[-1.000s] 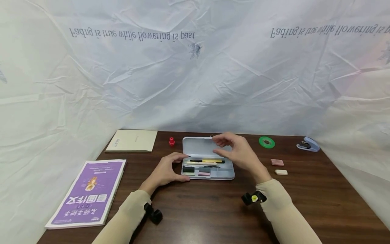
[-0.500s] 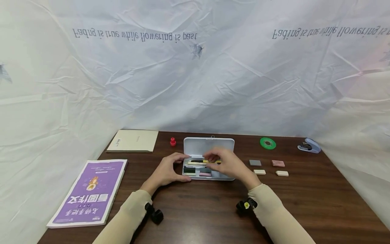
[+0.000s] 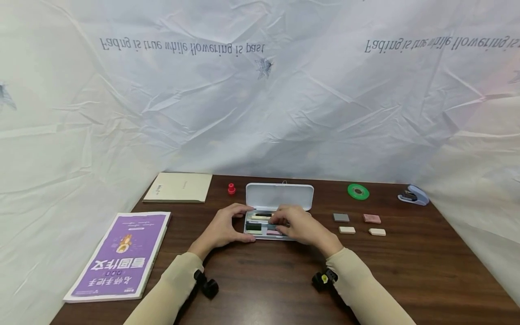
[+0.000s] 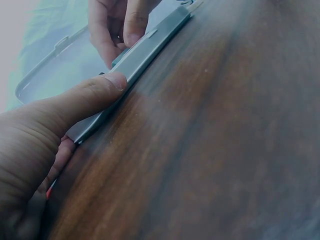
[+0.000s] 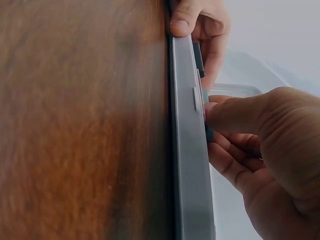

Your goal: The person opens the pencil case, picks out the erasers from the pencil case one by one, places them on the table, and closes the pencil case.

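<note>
A pale grey pencil case (image 3: pixel 279 194) lies with its lid raised at the back. My left hand (image 3: pixel 221 226) holds its left end, thumb at the front edge and fingers towards the back. Inside are a white pen (image 3: pixel 260 218), a dark green block (image 3: pixel 253 226) and a pink block (image 3: pixel 273 233). My right hand (image 3: pixel 304 228) reaches into the middle of the case, covering its right part. In the right wrist view, its thumb and fingers pinch a small dark teal block (image 5: pixel 209 133), mostly hidden by the fingers.
Right of the case lie a grey eraser (image 3: pixel 341 217), a pink eraser (image 3: pixel 372 219) and two white erasers (image 3: pixel 347 230). Behind them are a green tape roll (image 3: pixel 358 192) and a stapler (image 3: pixel 414 195). A red stamp (image 3: pixel 231 188), cream notebook (image 3: pixel 178 187) and purple book (image 3: pixel 122 253) lie left.
My right hand has come down from in front of the lid into the case and moved left, uncovering the grey eraser and a white one. My left hand stays on the case.
</note>
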